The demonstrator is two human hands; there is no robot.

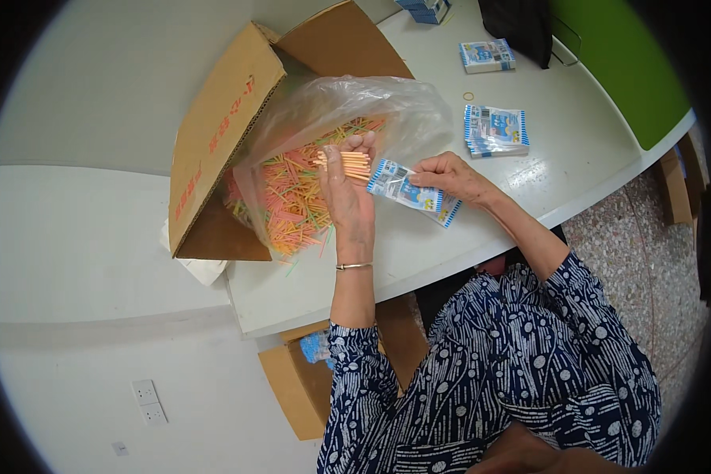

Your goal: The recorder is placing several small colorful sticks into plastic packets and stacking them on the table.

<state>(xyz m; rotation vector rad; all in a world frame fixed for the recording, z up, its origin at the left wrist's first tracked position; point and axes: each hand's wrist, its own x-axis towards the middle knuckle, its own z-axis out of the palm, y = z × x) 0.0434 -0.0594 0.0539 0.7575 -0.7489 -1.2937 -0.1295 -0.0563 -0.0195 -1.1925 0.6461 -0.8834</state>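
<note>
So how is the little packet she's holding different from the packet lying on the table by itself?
The held packet is pinched in the right hand and tilted, with its mouth toward the bunch of sticks in the left hand. The lying packet rests flat on the table, untouched. The held packet looks flat and thin; the lying packet looks thicker. Both are small, clear, blue-and-white printed packets.
</note>
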